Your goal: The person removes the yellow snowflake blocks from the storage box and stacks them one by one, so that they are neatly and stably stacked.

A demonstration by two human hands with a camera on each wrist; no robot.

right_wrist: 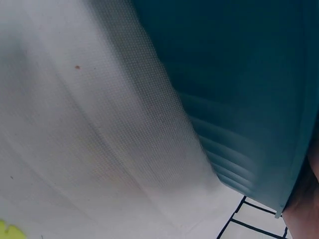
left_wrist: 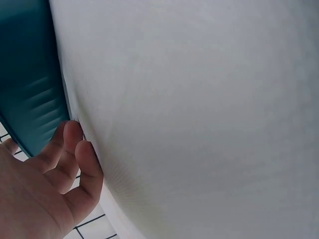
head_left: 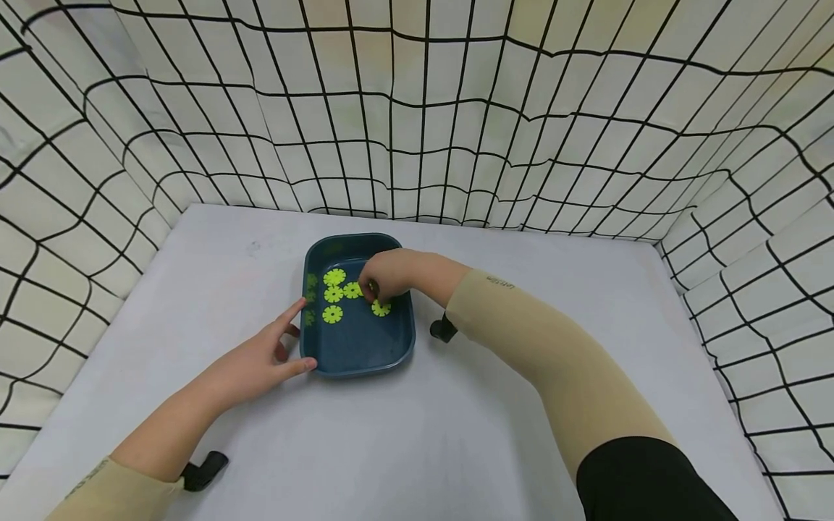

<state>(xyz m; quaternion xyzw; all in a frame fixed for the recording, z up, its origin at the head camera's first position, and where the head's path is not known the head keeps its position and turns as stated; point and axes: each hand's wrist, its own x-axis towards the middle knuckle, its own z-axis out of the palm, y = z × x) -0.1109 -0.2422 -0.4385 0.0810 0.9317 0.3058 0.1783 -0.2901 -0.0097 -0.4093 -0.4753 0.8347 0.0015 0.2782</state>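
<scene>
Several yellow-green notched plastic discs [head_left: 332, 314] lie in a dark teal tray [head_left: 358, 354], mostly toward its far left. My right hand [head_left: 391, 273] reaches over the right rim with bent fingers pointing down. Its fingertips are right at a notched disc [head_left: 381, 309]; I cannot tell whether they pinch one. At the tray's left side, my left hand [head_left: 270, 358] is spread, its thumb on the near left rim and its forefinger farther along the edge. In the left wrist view, the other fingers [left_wrist: 89, 169] bend loosely beside the tray's outer wall [left_wrist: 30, 74].
White cloth covers the table [head_left: 404, 449]. Black netting [head_left: 423, 108] rises around the back and both sides. Another yellow-green piece [right_wrist: 10, 231] shows on the cloth in the right wrist view. Black wrist-worn devices [head_left: 205, 470] stick out below both forearms.
</scene>
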